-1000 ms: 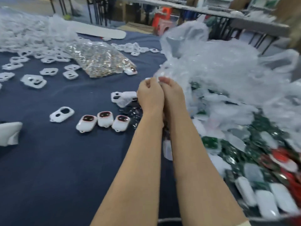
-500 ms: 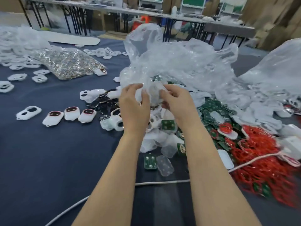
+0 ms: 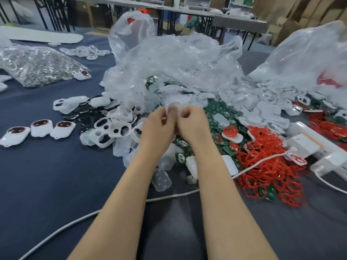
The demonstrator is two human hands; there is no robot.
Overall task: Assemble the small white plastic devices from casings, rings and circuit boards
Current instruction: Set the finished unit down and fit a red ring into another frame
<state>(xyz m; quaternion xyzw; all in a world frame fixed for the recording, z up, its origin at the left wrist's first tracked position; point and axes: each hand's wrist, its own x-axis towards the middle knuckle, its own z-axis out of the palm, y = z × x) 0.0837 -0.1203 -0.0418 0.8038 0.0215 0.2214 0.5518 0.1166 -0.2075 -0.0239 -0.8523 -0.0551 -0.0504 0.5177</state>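
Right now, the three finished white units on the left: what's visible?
The row of three assembled devices lies flat, face up, on the dark blue cloth, left of the loose white casings. Each is a rounded, glossy white plastic shell with a dark window edged in red on top. They sit side by side; whether they touch is unclear. Nothing else touches them: left hand and right hand pinch a clear plastic piece elsewhere.

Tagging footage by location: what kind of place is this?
Probably a small assembly workshop: heaps of green circuit boards, red rings and white casings on a dark table, more work tables behind.
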